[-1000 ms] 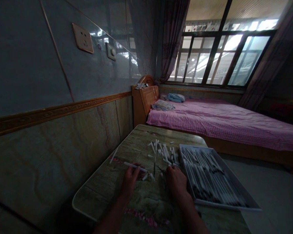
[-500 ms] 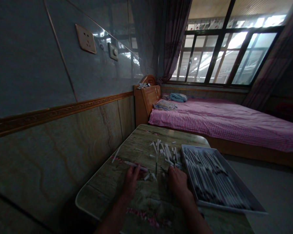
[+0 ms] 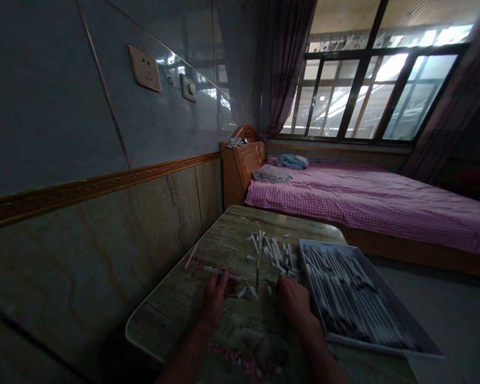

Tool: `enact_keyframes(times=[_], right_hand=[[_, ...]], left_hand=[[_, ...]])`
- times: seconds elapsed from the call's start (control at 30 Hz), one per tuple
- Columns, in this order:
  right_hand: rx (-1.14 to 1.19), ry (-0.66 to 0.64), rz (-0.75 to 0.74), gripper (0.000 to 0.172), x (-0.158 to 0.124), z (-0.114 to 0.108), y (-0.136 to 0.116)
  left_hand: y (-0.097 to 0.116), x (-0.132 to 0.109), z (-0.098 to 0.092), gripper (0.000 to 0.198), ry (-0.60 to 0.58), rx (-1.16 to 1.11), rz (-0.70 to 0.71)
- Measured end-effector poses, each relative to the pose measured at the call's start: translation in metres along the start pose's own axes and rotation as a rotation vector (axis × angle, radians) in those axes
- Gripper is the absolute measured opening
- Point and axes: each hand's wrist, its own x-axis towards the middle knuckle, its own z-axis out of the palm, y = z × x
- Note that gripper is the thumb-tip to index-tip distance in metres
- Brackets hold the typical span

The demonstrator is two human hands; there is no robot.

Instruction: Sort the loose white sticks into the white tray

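Note:
My left hand (image 3: 214, 298) is closed around a slim white stick (image 3: 214, 271), which points out to the left past the fingers. Across from it, my right hand (image 3: 294, 298) is curled palm-down over the table; a dark thin shape shows at its left side, but what the fingers grip is hidden. Between the hands stands or lies a thin dark rod (image 3: 257, 273). Short white pieces (image 3: 253, 292) are scattered close to it. Beyond my right hand lies a loose pile of white tubes (image 3: 276, 249).
A shallow white tray (image 3: 384, 345) of many white sticks with dark ends sits to the right. The wood-patterned table (image 3: 164, 304) has another white stick (image 3: 191, 255) near its left edge. A tiled wall (image 3: 156, 224) runs along the left; a bed (image 3: 344, 202) stands behind.
The whole view has shifted slightly. Both hands keep nearly the same places and grips; a short white piece shows more clearly left of my right hand.

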Motion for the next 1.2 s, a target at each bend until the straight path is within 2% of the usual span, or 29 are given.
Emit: enact_keyframes(times=[0.1, 0.3, 0.43, 0.73, 1.07, 1.2], right_hand=[[-0.014, -0.092, 0.056, 0.025, 0.001, -0.006, -0.002], [0.072, -0.002, 0.006, 0.024, -0.002, -0.022, -0.02], [0.107, -0.023, -0.084, 0.021, -0.007, -0.029, -0.038], [0.076, -0.084, -0.127, 0.018, -0.013, -0.024, -0.045], [0.09, -0.05, -0.146, 0.016, -0.012, -0.016, -0.046], [0.083, -0.034, -0.163, 0.017, -0.013, -0.013, -0.048]], left_hand=[[0.0, 0.001, 0.0, 0.048, 0.018, -0.004, -0.008], [0.0, 0.002, -0.001, 0.035, 0.035, -0.066, -0.022], [0.001, 0.002, -0.001, 0.026, 0.044, -0.13, -0.029], [-0.001, 0.002, -0.002, 0.034, 0.067, -0.162, -0.024], [-0.007, 0.002, -0.003, 0.024, 0.0, -0.06, -0.008], [-0.007, 0.0, -0.001, 0.026, -0.037, -0.006, -0.029]])
